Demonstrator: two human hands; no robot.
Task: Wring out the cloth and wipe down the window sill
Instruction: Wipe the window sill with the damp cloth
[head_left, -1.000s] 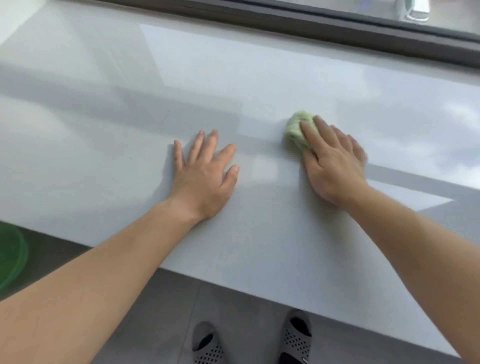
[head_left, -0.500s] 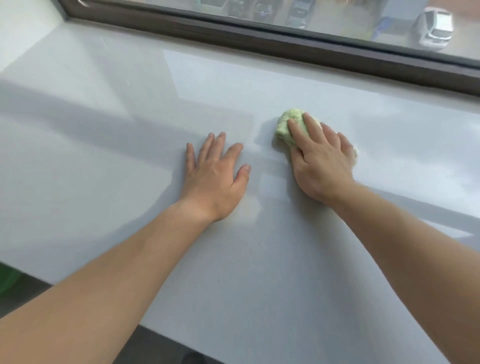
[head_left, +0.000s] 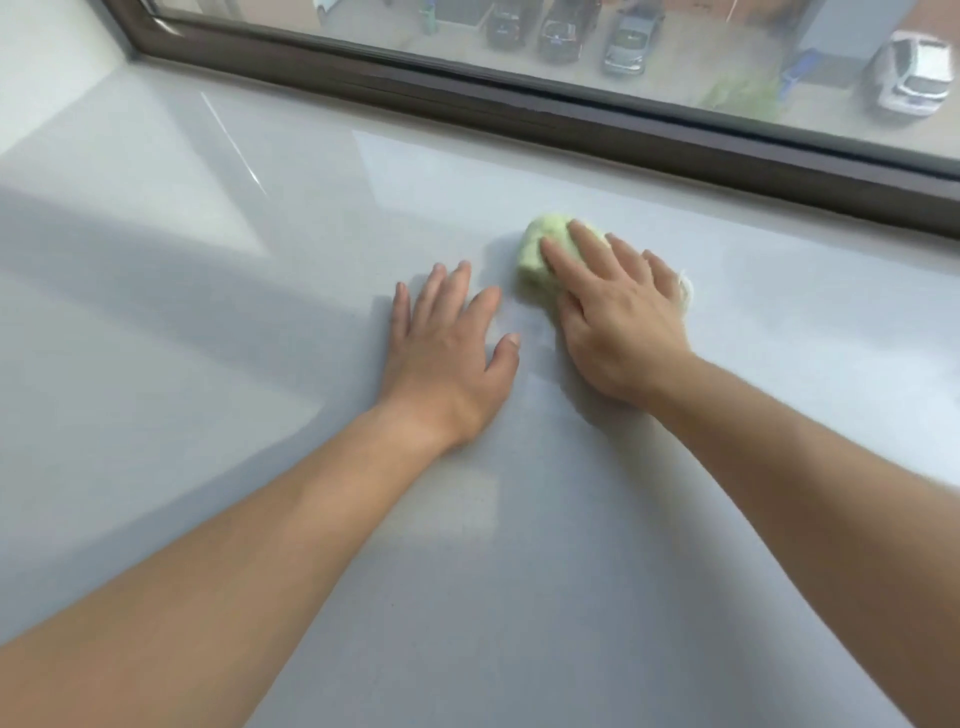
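Observation:
A wide, glossy pale-grey window sill (head_left: 260, 364) fills most of the view. A bunched light-green cloth (head_left: 540, 249) lies on it near the middle. My right hand (head_left: 618, 317) presses down flat on the cloth, fingers spread over it, so most of the cloth is hidden; a pale frayed edge sticks out at the hand's right side. My left hand (head_left: 447, 358) rests palm-down on the bare sill just left of the right hand, fingers apart, holding nothing.
A dark brown window frame (head_left: 571, 119) runs along the sill's far edge, with glass above it showing parked cars outside. A white wall (head_left: 47, 67) closes the sill at the far left corner.
The view has tilted up toward the window, so the sill's near edge, the floor and the slippers are out of sight. My right hand has slid the cloth farther away and toward the left hand.

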